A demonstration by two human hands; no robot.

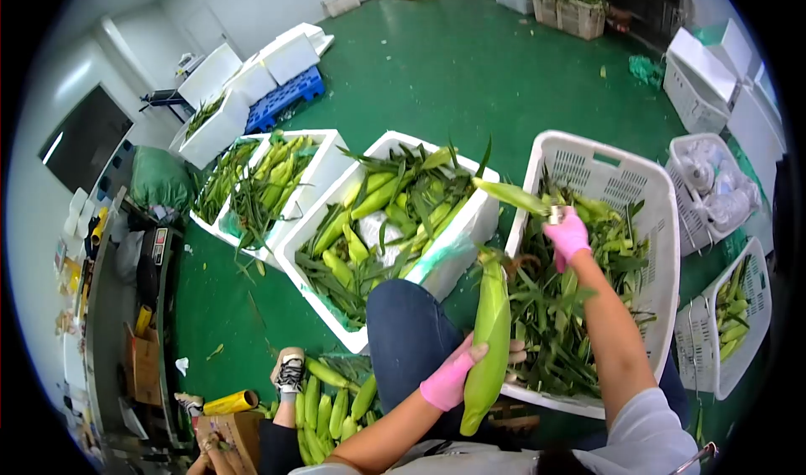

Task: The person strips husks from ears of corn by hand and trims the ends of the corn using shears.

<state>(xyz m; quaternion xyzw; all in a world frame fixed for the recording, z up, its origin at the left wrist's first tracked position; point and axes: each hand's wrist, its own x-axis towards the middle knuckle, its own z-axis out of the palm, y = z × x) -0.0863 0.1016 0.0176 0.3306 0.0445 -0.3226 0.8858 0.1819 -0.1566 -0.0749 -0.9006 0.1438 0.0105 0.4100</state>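
Note:
My left hand, in a pink glove, is closed around a large green ear of corn still in its husk, standing nearly upright with its cut-looking end up. My right hand, also pink-gloved, is closed on a small shiny metal tool above the white crate. A pale green corn piece extends leftward from beside the tool; whether the fingers also grip it I cannot tell. Beneath the right hand, the white slatted crate holds a heap of loose husks and leaves.
A white foam box with unhusked corn stands ahead of my knee, with more foam boxes to its left. Several ears lie on the floor. Another person's shoe is near them. Crates line the right side.

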